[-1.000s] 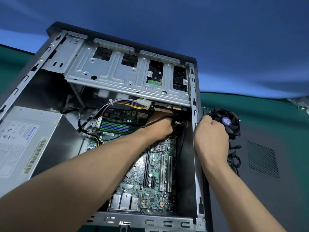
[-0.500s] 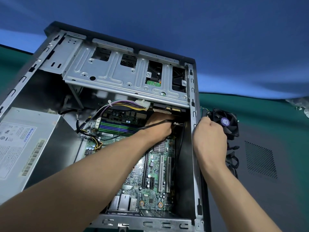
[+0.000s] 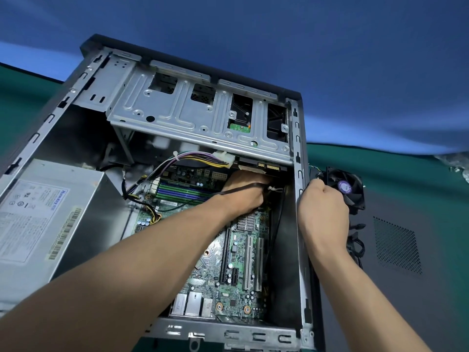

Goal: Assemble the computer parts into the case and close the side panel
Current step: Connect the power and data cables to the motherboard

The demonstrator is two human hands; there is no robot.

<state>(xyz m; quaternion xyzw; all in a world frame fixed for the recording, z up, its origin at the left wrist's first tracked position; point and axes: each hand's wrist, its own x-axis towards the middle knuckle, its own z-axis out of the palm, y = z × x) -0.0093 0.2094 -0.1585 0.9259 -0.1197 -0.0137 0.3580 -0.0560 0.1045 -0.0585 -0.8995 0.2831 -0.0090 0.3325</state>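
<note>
The case (image 3: 300, 224) lies open on its side on the green worktop (image 3: 380, 168), its side panel (image 3: 406, 250) laid flat just beside its right wall. Deep inside, near the far right corner under the drive cage (image 3: 198, 123), the left hand (image 3: 245, 193) is sunk among the cables over the circuit board (image 3: 241, 262); its fingers are curled downward, but what they pinch — if anything — cannot be told, since the fingertips are hidden. A black cable (image 3: 241, 187) is draped across the back of that hand and runs off to the right.

The right hand (image 3: 322, 207) is closed in a fist over the top of the case's right wall, gripping that edge or something thin at it; which of the two cannot be made out. Just beyond its knuckles, outside the case, a black fan (image 3: 347, 189) is stood on edge on the side panel, its thin wires led toward the wall.

The turning relation is judged to be this: the fan lies outside the wall, directly to the right of the right hand and far nearer to it than to the left, while the connection point lies inside, under the left hand. The fan's lead must therefore be passed leftward over the wall — right hand to left.
</note>
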